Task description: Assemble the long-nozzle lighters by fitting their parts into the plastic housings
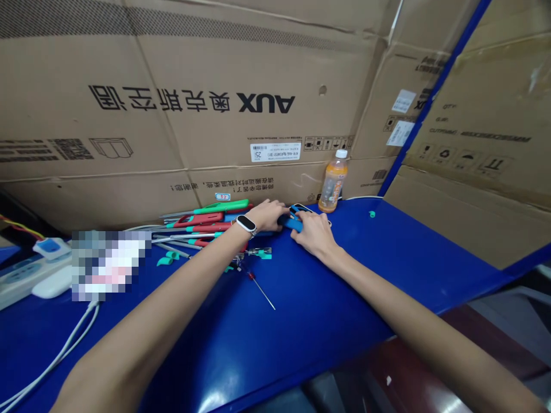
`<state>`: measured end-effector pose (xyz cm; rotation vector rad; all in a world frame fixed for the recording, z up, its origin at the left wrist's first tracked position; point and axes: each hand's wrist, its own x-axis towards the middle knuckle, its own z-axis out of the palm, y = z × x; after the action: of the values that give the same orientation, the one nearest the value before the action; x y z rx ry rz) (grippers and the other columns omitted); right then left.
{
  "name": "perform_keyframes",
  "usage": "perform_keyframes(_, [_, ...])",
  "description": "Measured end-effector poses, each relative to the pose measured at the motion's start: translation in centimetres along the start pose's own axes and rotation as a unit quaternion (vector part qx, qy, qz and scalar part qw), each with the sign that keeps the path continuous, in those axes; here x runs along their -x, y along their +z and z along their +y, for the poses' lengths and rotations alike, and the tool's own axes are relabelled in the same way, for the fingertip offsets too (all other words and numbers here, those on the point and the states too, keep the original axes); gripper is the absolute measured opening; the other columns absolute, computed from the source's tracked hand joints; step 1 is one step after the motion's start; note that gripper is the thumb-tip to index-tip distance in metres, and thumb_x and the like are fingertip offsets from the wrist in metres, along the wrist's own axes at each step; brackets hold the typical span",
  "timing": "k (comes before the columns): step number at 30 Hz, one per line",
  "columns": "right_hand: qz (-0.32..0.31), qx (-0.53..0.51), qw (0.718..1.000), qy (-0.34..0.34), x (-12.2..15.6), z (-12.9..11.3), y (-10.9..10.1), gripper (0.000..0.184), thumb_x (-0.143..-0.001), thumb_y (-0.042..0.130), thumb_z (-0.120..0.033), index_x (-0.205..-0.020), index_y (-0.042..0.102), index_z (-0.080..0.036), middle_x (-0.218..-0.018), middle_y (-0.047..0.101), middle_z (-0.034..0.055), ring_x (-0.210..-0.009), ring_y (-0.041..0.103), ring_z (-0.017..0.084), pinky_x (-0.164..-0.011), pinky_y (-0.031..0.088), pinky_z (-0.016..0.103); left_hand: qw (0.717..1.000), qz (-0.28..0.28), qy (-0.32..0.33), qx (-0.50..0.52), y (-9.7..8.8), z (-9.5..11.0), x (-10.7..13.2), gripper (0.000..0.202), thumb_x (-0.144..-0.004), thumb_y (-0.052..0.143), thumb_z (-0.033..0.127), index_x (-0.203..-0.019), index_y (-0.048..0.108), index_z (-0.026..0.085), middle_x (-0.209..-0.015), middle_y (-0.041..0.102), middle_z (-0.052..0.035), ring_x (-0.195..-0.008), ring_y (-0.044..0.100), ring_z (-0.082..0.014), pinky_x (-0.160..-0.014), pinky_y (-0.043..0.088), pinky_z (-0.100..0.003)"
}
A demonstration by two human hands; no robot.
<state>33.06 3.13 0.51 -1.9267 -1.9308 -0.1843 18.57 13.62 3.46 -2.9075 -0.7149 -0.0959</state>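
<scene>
My left hand (270, 215), with a wrist band, and my right hand (316, 234) meet at the back of the blue table. Between them is a blue long-nosed lighter (291, 222), its ends mostly covered by my fingers. Both hands are closed on it. Left of my left hand lies a pile of long-nosed lighters, among them a green one (230, 205) and a red one (202, 219), with their metal tubes to the left. A screwdriver (262, 291) with a thin shaft lies in front of the pile. Behind my right hand is a dark, white-edged object (303, 207), partly hidden.
An orange drink bottle (333, 182) stands upright against the cardboard wall (193, 137). Teal scraps (167, 258) lie near the pile, another (372, 214) to the right. A power strip (26, 278), white cables (71, 347) and a blurred-out item (112, 265) occupy the left.
</scene>
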Motion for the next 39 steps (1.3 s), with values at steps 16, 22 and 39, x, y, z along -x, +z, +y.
perform_keyframes(16, [0.002, -0.230, 0.937, -0.262, 5.0, -9.2, -0.9, 0.029, -0.088, 0.057, -0.026, -0.114, 0.068, -0.019, -0.110, 0.073, 0.0071, -0.095, 0.067, 0.022, -0.090, 0.046, 0.037, 0.979, 0.141, -0.088, 0.120, -3.1, 2.1, 21.9, 0.032, -0.096, 0.050, 0.038, -0.121, 0.061, 0.021, -0.118, 0.066, -0.0082, -0.110, 0.062, -0.0252, -0.095, 0.048, -0.039])
perform_keyframes(22, [-0.096, -0.322, 0.916, -0.220, 4.8, -12.0, 1.2, 0.029, -0.097, 0.046, -0.035, -0.104, 0.070, -0.019, -0.083, 0.074, 0.0025, -0.063, 0.060, 0.016, -0.065, 0.043, 0.028, 0.931, 0.130, -0.211, 0.268, -1.4, 2.6, 25.7, 0.039, -0.101, 0.039, 0.044, -0.124, 0.057, 0.019, -0.066, 0.063, 0.0021, -0.060, 0.063, -0.0164, -0.063, 0.047, -0.028])
perform_keyframes(39, [-0.039, -0.240, 0.945, -0.220, 5.4, -5.6, -0.6, 0.046, -0.075, 0.039, 0.002, -0.106, 0.066, -0.019, -0.104, 0.069, 0.0068, -0.101, 0.058, 0.022, -0.091, 0.044, 0.041, 0.975, 0.094, -0.115, 0.163, -1.1, 4.8, 24.0, 0.041, -0.092, 0.055, 0.053, -0.119, 0.061, 0.023, -0.119, 0.063, -0.0075, -0.113, 0.056, -0.0273, -0.100, 0.042, -0.046])
